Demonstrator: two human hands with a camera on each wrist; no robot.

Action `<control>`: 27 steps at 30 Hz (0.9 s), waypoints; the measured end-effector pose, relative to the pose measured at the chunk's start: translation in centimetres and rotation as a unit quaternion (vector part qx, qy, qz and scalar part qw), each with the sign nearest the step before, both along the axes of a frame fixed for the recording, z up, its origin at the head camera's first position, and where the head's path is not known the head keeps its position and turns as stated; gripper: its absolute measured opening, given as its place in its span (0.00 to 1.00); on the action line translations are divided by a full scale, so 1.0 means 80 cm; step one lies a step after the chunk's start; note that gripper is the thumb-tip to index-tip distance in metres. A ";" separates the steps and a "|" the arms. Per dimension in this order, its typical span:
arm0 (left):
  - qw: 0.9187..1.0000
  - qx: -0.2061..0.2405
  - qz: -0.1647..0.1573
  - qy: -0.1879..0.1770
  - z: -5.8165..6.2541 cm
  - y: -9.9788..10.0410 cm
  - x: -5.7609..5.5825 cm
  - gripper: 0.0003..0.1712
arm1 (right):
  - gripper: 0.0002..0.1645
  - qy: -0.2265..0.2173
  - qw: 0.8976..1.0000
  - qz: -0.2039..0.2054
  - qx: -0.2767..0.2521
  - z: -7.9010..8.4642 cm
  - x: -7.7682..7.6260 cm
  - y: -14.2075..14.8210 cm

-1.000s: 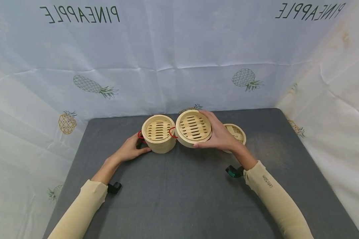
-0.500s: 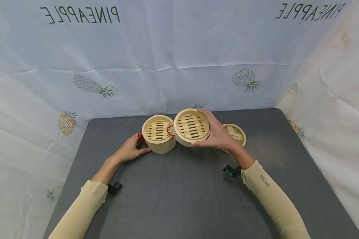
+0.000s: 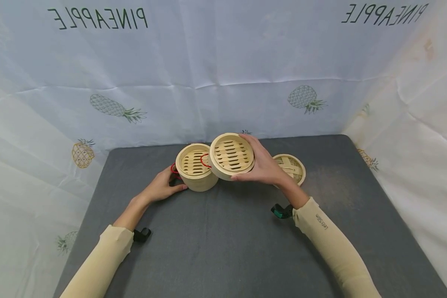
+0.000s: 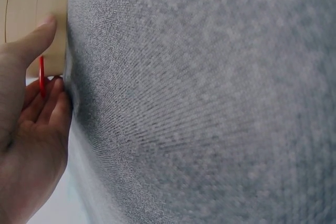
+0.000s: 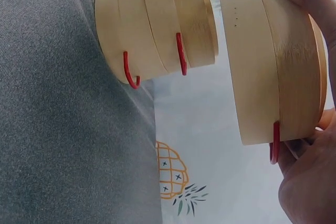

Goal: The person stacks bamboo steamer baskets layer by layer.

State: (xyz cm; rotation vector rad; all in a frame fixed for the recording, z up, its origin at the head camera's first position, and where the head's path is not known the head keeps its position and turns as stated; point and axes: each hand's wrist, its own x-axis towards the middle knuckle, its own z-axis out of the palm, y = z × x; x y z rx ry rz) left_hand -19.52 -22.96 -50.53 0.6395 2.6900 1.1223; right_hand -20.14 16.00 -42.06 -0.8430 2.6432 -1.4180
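A stack of small bamboo steamer baskets (image 3: 198, 183) with red loops stands at the back of the table. My left hand (image 3: 159, 186) grips its left side, thumb on the wall (image 4: 39, 3) and the other fingers round behind. My right hand (image 3: 262, 165) holds another bamboo steamer basket (image 3: 219, 171) by its right side, thumb in front and fingers at the back. This basket is raised and tilted, its slatted floor facing me. In the right wrist view, a gap separates the held basket (image 5: 257, 66) from the stack (image 5: 157, 24).
A round woven bamboo lid (image 3: 297, 167) lies on the dark grey tabletop (image 3: 216, 240) to the right, partly hidden by my right hand and wrist. White cloth (image 3: 216, 111) printed with pineapples hangs behind the table's back edge.
My right hand has carried the held basket left and slightly up, so it now overlaps the stack's right edge in the head view. The left hand and the stack have stayed put.
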 end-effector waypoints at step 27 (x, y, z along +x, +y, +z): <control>1.000 -0.003 0.002 -0.006 -0.002 -0.004 -0.003 0.51 | 0.76 0.021 1.000 0.000 -0.022 -0.004 -0.009 -0.016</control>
